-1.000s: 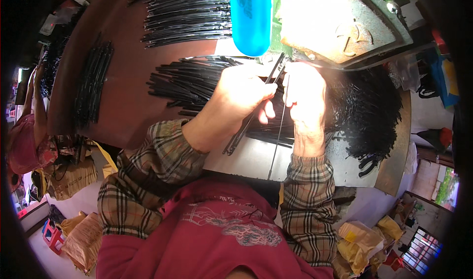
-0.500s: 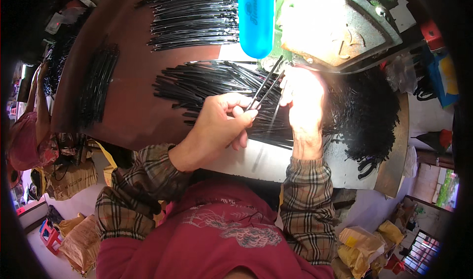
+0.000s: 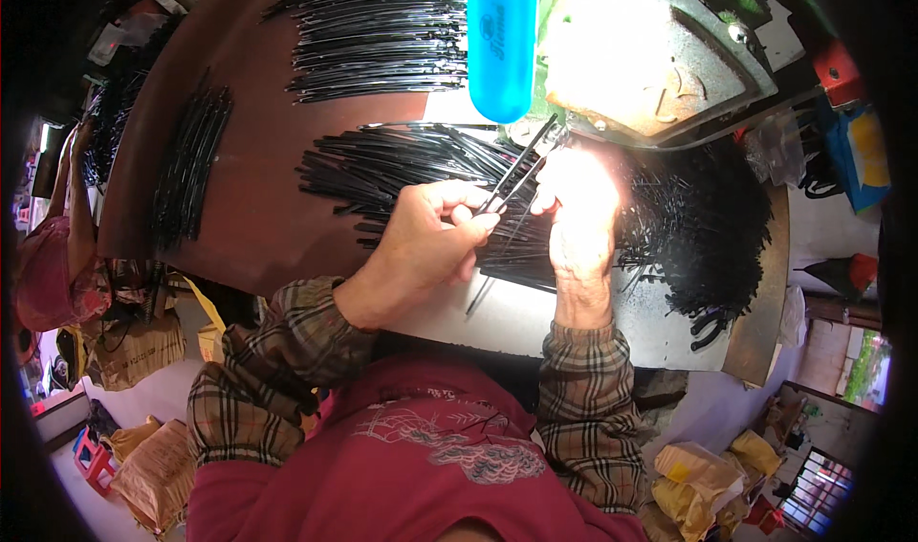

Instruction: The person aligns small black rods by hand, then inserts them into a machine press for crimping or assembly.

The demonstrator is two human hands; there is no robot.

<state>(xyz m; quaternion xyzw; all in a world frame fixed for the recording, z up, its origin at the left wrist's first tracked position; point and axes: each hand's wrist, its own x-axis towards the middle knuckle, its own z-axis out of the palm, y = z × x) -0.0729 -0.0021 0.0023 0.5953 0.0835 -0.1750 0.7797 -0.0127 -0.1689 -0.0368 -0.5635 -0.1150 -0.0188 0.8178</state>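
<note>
My left hand (image 3: 421, 241) is closed in a pinch on a couple of thin black strips (image 3: 521, 164), which slant up and away to the right, toward the machine. Just right of it, my right hand (image 3: 581, 207) is closed, its fingertips at another thin black strip (image 3: 481, 296) that slopes down toward the near table edge. Strong lamp light washes out much of the right hand, so its grip is partly hidden. Beneath both hands spreads a loose pile of black strips (image 3: 382, 164), its right part (image 3: 717, 245) bunched into a dark mass.
Ahead stand a green machine with a pale metal plate (image 3: 708, 73) and a bright blue rounded object (image 3: 502, 54). Neat rows of black strips (image 3: 373, 40) and a smaller bundle (image 3: 191, 174) lie on the brown tabletop (image 3: 258, 150). Another person's arm (image 3: 72, 178) shows far left.
My right hand has moved slightly left and down, closer to the left hand's strips. The strip at its fingertips has swung lower left. My left hand has barely moved.
</note>
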